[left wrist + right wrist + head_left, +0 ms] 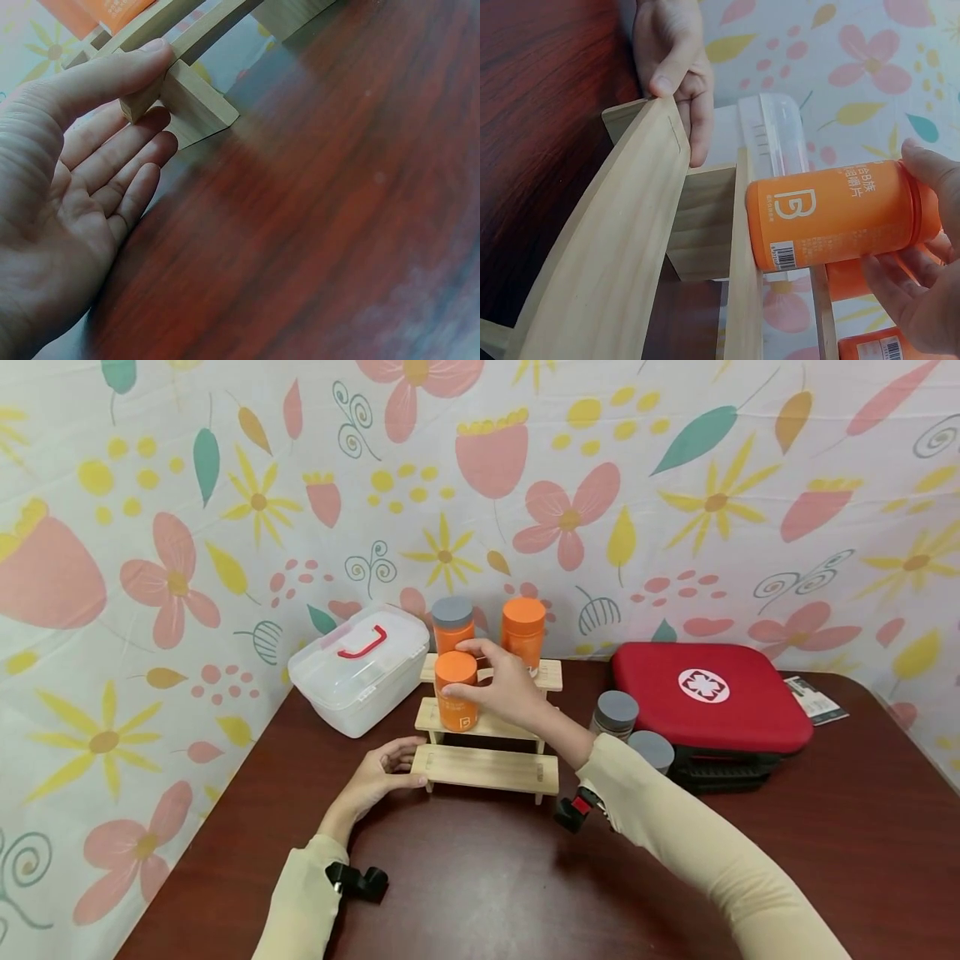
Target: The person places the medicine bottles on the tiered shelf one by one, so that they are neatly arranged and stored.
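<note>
My right hand [504, 683] grips an orange pill bottle [456, 692] with an orange lid, at the left end of the middle step of a wooden tiered rack [487, 768]. In the right wrist view the base of this bottle [825, 217] is right at the step's surface. My left hand [82, 157] pinches the left end of the lowest step between thumb and fingers. On the top step stand a grey-lidded orange bottle [452, 620] at the left and an orange-lidded bottle [523, 631] at the right.
A clear plastic box [363, 672] with a red handle stands left of the rack. To the right are two grey-lidded jars [617, 710], partly behind my right sleeve, and a red first-aid case [712, 693]. A printed card [817, 702] lies behind the case.
</note>
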Demonstrator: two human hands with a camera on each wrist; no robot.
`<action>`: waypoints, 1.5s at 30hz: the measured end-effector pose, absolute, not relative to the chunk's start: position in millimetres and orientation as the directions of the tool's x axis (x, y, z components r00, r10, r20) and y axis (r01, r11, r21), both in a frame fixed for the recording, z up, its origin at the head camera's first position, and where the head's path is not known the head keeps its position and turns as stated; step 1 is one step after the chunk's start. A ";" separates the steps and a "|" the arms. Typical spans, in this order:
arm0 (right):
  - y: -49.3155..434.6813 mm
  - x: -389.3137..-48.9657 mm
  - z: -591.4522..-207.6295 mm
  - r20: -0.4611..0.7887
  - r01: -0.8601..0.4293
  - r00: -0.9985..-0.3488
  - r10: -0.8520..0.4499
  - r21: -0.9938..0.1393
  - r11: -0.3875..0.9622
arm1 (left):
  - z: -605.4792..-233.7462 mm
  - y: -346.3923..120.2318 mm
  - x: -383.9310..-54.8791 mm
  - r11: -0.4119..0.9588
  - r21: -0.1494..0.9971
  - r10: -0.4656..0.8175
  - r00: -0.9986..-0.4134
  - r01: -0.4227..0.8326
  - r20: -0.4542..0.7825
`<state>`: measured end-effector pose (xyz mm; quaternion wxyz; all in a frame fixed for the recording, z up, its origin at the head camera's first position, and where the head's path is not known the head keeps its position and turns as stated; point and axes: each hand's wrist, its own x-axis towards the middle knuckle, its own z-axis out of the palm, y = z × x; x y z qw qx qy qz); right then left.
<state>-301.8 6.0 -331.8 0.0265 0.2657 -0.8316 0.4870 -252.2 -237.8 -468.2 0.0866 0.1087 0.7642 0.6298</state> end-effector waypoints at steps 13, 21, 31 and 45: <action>10.4 -300.8 -332.5 0.318 -0.479 -0.858 -0.404 -0.781 0.402 | -468.0 -232.6 -253.9 0.190 0.980 0.271 -0.962 0.057 0.004; 12.9 -299.8 -333.3 0.318 -0.484 -0.852 -0.416 -0.781 0.394 | -471.4 -229.9 -252.8 0.197 0.980 0.256 -0.967 0.042 -0.010; 19.7 -300.5 -328.2 0.341 -0.510 -0.835 -0.431 -0.773 0.376 | -469.8 -229.4 -253.5 0.180 0.982 0.277 -0.961 0.052 0.000; 51.8 -284.7 -302.4 0.335 -0.529 -0.823 -0.458 -0.745 0.406 | -470.1 -236.5 -251.4 0.202 0.979 0.256 -0.967 0.043 -0.010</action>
